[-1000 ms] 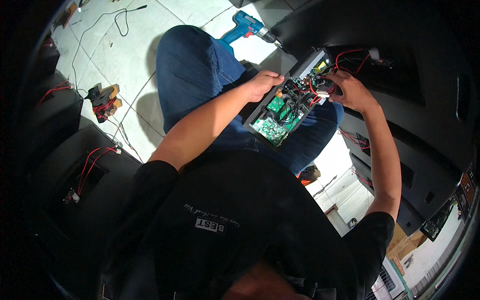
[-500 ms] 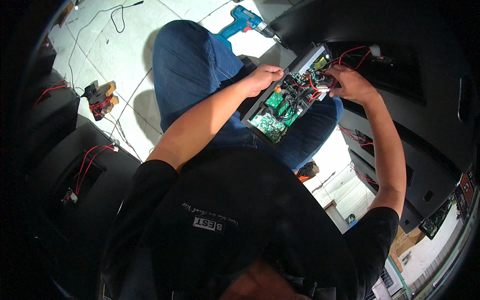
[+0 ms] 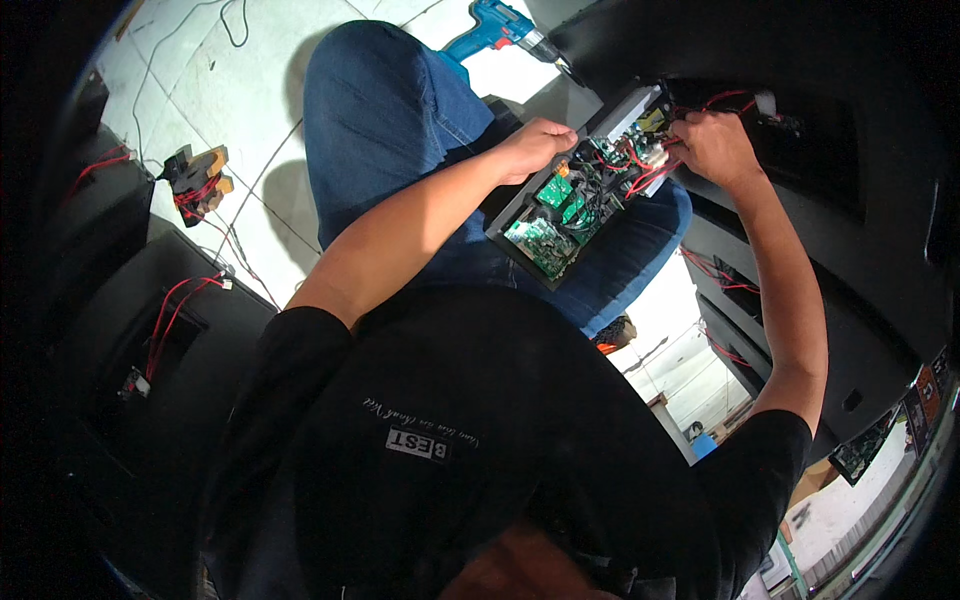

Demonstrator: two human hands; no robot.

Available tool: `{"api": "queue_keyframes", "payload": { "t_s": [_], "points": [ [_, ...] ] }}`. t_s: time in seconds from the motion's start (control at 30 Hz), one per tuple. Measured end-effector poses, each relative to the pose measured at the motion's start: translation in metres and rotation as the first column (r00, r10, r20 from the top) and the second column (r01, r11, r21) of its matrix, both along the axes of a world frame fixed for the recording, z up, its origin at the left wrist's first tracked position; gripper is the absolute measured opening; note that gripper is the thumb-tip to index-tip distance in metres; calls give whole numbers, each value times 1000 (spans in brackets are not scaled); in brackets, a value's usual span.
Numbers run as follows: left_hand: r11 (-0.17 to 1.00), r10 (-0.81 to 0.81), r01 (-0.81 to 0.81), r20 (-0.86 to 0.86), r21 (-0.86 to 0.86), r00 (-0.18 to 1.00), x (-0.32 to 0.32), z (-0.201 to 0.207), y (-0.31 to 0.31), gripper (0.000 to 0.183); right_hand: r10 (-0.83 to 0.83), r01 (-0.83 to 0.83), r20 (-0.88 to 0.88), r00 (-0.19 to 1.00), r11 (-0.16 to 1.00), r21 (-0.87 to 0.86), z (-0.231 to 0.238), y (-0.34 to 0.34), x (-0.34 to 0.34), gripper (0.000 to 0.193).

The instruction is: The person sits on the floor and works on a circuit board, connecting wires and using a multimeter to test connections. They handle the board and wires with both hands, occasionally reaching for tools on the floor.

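Note:
A black panel carrying green circuit boards (image 3: 548, 240) rests tilted over my lap. Its upper left edge is gripped by my left hand (image 3: 535, 150), thumb on top. My right hand (image 3: 715, 145) is closed at the panel's far right part, fingertips pinched on a bundle of red wires (image 3: 640, 180) beside a white connector (image 3: 655, 157). Exactly which wire or plug sits between those fingertips is partly hidden. A metal heat sink (image 3: 625, 110) runs along the panel's far edge. More red wires (image 3: 725, 97) lead from there into the black cabinet (image 3: 790, 200) at the right.
A blue cordless drill (image 3: 500, 30) lies on the tiled floor past my knee. Black cabinets with red wires (image 3: 180, 300) stand at the left. Near them is a wire-wound spool (image 3: 200, 185). More cabinets with dangling red wires (image 3: 720, 270) line the right side.
My right hand has shifted slightly right and turned, its fingers now tighter around the wires by the panel. The left hand keeps its grip on the panel's edge. The view has moved slightly.

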State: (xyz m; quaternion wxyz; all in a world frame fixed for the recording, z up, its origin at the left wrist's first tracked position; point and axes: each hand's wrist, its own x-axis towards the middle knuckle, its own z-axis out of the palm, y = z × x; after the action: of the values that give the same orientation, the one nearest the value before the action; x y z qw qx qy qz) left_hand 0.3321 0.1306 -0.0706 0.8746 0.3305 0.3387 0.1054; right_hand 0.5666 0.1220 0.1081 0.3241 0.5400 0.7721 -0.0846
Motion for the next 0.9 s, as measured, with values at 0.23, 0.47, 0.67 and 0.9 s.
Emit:
{"api": "queue_keyframes", "payload": {
  "t_s": [0.23, 0.47, 0.67, 0.9],
  "points": [
    [999, -11, 11, 4, 40, 1000, 3, -21, -2, 26, -202, 217, -154, 967, 972, 92, 26, -8, -12, 24],
    [997, -64, 65, 59, -28, 996, 1, -14, 1, 29, 295, 849, -818, -494, -41, -527, -9, -31, -21, 33],
    [995, 4, 5, 91, -99, 996, -7, -1, 3, 25, 476, 698, -643, -600, -81, -712, -31, 16, -12, 17],
    [996, -22, 32, 122, -79, 992, -1, -13, 4, 27, 575, 692, -650, -498, -189, -697, -32, 11, -15, 28]
  ]
}}
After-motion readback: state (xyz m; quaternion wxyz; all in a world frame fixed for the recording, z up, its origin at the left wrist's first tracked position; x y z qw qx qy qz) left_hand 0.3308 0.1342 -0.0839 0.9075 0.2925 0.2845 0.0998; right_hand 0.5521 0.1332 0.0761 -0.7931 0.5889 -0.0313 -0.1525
